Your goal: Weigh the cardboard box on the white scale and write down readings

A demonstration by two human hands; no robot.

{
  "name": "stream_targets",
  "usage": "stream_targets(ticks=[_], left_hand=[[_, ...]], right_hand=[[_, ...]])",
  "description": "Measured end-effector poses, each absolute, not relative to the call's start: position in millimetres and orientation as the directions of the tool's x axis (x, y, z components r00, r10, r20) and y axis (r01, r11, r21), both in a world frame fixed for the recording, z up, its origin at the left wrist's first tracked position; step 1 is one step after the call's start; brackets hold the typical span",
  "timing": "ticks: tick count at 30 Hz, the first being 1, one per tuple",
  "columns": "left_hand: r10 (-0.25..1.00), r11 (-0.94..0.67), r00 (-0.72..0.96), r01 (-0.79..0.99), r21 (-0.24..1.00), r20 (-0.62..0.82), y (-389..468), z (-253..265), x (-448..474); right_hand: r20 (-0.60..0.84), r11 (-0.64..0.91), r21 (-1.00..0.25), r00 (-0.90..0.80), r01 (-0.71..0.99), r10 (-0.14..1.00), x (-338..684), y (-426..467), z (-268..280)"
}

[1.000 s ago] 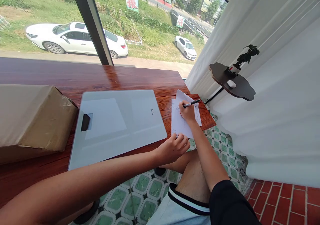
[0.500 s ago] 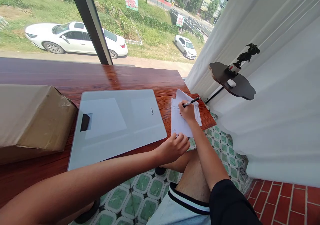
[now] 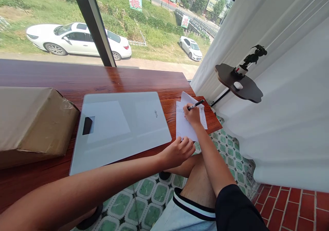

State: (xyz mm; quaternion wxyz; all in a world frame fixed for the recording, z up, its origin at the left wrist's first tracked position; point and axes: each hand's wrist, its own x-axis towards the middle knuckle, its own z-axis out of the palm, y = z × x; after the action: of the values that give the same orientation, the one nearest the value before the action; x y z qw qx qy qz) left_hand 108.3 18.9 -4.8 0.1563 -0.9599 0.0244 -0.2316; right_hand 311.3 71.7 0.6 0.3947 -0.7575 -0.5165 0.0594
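My right hand (image 3: 192,114) is closed around a black pen (image 3: 195,104) and rests on a white sheet of paper (image 3: 185,130) with rows of small handwriting. The pen slants up to the right, and its writing tip is hidden behind my fingers. At the sheet's near edge, by the table's front edge, my left hand (image 3: 180,151) has its fingers curled over the paper; its thumb and part of its grip are hidden. A second, written-on sheet (image 3: 203,117) lies partly beneath the first one.
A large pale glossy board (image 3: 138,121) lies on the reddish-brown wooden table (image 3: 151,78), left of the paper. Farther left stands a cardboard box (image 3: 43,128). At the right, a small dark shelf (image 3: 250,92) holds a white mouse (image 3: 238,85) and a potted plant (image 3: 241,69) before white curtains (image 3: 290,121).
The pen's upper end has shifted slightly to the left within my right hand. My left hand and the sheets stay where they were.
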Motion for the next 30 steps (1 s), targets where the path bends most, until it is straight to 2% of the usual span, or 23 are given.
stream_targets(ticks=[8,14,17,22,30], left_hand=[[-0.116,-0.948,0.893,0.031,-0.316,0.435,18.6,-3.0,107.4],[-0.122,-0.946,0.89,0.028,-0.321,0.438,18.5,-5.2,108.0],[-0.12,-0.946,0.889,0.032,-0.321,0.442,17.9,-6.0,108.7],[-0.139,-0.947,0.895,0.005,-0.321,0.424,17.4,-4.0,108.0],[-0.198,-0.947,0.89,-0.064,-0.315,0.412,18.6,-4.1,106.4]], right_hand=[[0.36,-0.162,-0.595,0.441,0.787,0.822,307.4,70.2,3.0],[0.479,-0.209,-0.544,0.505,0.813,0.718,311.1,68.3,17.6],[0.494,-0.219,-0.51,0.492,0.832,0.717,314.1,64.2,29.0],[0.389,-0.28,-0.486,0.492,0.828,0.779,314.7,58.4,41.0],[0.196,-0.522,-0.303,0.588,0.797,0.785,317.2,58.6,41.3]])
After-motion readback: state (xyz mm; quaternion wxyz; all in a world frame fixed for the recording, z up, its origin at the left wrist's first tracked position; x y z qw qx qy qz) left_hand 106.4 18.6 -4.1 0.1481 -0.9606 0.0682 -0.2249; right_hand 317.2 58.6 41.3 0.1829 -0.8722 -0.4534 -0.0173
